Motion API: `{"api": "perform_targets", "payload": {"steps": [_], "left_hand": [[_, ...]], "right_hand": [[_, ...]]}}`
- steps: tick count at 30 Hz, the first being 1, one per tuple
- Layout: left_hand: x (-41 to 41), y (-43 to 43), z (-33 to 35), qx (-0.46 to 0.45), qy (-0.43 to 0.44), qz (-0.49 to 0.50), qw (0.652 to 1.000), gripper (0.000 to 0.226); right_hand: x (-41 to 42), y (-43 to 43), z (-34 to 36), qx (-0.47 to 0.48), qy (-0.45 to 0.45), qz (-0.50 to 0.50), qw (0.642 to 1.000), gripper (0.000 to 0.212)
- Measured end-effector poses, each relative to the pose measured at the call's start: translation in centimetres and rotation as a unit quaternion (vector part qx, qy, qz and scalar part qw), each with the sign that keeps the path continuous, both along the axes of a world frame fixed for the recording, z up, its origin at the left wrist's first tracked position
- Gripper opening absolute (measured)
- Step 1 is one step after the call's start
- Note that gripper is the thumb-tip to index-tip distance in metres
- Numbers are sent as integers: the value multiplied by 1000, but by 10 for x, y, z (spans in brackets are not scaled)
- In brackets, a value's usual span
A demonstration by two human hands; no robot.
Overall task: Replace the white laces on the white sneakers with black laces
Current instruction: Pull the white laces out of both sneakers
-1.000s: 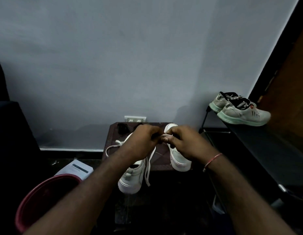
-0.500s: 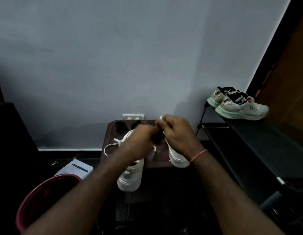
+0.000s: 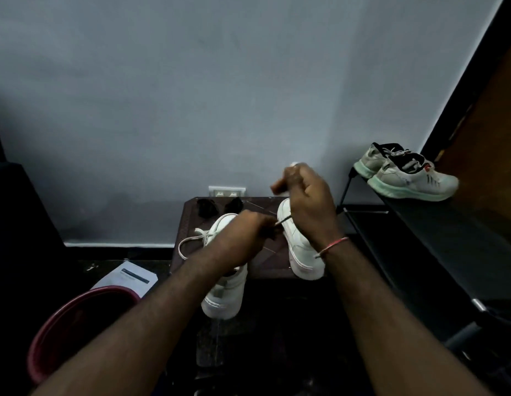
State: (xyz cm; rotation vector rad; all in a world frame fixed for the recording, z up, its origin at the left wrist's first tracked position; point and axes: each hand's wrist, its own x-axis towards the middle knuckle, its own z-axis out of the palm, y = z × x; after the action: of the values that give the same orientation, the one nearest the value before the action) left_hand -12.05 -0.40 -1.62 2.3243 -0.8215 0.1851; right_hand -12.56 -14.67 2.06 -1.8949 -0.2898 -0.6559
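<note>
Two white sneakers stand on a small dark brown table. The left sneaker still carries a white lace that loops out to its left. The right sneaker sits under my right hand. My left hand is closed above the left sneaker, pinching a thin black lace at its tip. My right hand is raised above the right sneaker's toe, fingers closed on the same lace. Two dark bundles lie at the table's back edge; what they are is unclear.
A dark red bucket stands at lower left, with a white paper behind it. A black shoe rack runs along the right and holds a pair of grey-green running shoes. A wall socket sits behind the table.
My right hand has risen and moved back toward the wall, drawing the lace up. My left hand stayed low over the left sneaker.
</note>
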Motion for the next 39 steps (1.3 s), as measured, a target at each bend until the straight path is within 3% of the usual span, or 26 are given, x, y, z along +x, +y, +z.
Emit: {"api": "perform_targets", "payload": {"steps": [1, 2, 3, 4, 6, 8, 10, 12, 14, 15, 17, 18, 19, 21, 22, 24, 27, 30, 33, 36, 39], "left_hand": [[4, 5, 2, -20, -12, 16, 1000, 31], [9, 12, 3, -42, -27, 47, 998, 32], [14, 18, 5, -62, -44, 85, 993, 28], [19, 22, 6, -82, -54, 108, 989, 21], [23, 22, 8, -104, -48, 107, 988, 12], [24, 16, 5, -84, -13, 78, 993, 9], [23, 12, 0, -55, 18, 77, 995, 11], [28, 9, -12, -20, 32, 82, 996, 31], [33, 7, -19, 58, 62, 52, 995, 51], [32, 6, -18, 123, 73, 58, 988, 54], [27, 3, -14, 203, 73, 77, 973, 49], [23, 1, -12, 215, 64, 88, 971, 45], [21, -1, -15, 221, 57, 98, 969, 41], [20, -2, -16, 225, 42, 112, 967, 36], [21, -1, -16, 230, 46, 122, 965, 33], [23, 0, -17, 233, 59, 140, 960, 27], [27, 4, -19, 249, 45, 156, 955, 23], [38, 15, -14, 279, 111, 176, 938, 37], [42, 29, -6, 330, 196, 167, 908, 56], [34, 30, -13, 295, 220, 176, 913, 67], [28, 30, -32, 229, 174, 205, 936, 63]], "right_hand": [[3, -9, -8, -170, 20, -45, 984, 35], [4, -15, -16, -281, 65, -52, 956, 36], [1, -17, -23, -314, 122, -29, 941, 38], [-7, -15, -28, -275, 185, 21, 943, 39], [-26, -3, -35, -67, 304, 147, 939, 42], [-44, 11, -34, 153, 360, 279, 877, 44], [-47, 23, -25, 334, 336, 382, 793, 42], [-32, 37, -14, 492, 271, 379, 736, 42], [-4, 48, -9, 590, 176, 306, 726, 40], [11, 50, -11, 584, 131, 257, 759, 38], [39, 48, -25, 428, 87, 120, 892, 34], [49, 43, -36, 276, 89, 49, 956, 33], [55, 37, -47, 104, 103, 4, 989, 31], [57, 27, -62, -176, 151, -11, 973, 30], [55, 22, -67, -255, 188, -7, 948, 31], [49, 20, -71, -337, 250, -8, 908, 33], [45, 20, -78, -343, 318, -17, 884, 35], [39, 23, -81, -255, 396, 35, 881, 43], [24, 22, -81, -24, 478, 117, 870, 46], [15, 18, -87, 241, 513, 214, 796, 42], [6, 22, -81, 428, 453, 258, 738, 38]]}}
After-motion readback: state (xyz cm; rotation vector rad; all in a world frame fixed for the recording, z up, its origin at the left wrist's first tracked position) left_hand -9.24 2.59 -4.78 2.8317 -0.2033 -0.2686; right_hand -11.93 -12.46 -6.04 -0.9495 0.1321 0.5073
